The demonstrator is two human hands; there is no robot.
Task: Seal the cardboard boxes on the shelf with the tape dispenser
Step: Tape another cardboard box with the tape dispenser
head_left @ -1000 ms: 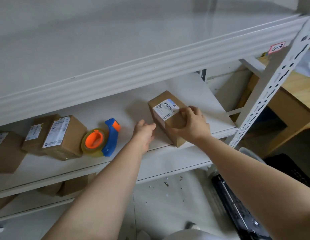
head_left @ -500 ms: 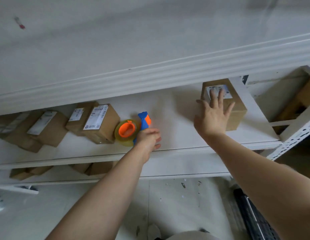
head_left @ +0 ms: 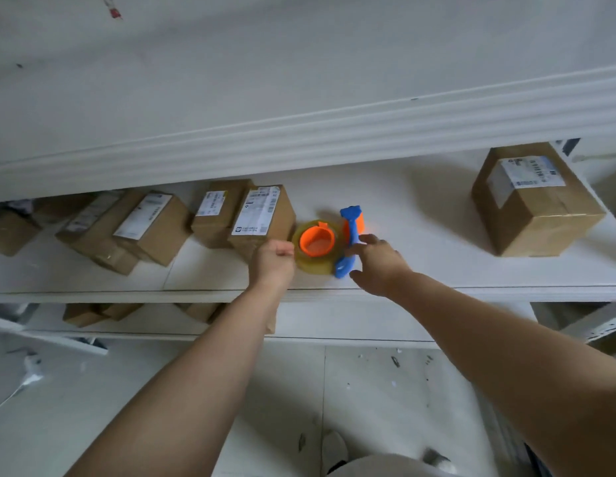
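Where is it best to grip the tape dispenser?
Probably the blue handle of the dispenser, taken from the right. It lies flat, and the roll fills its left side. The right hand is already there.

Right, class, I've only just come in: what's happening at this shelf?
A person is reaching with both hands for the tape dispenser lying on the white shelf. The left hand is curled beside the tape roll, near the closest box in a cluster of labelled boxes; the right hand is open at the blue handle. Neither clearly grips it. Another box sits apart at the right.
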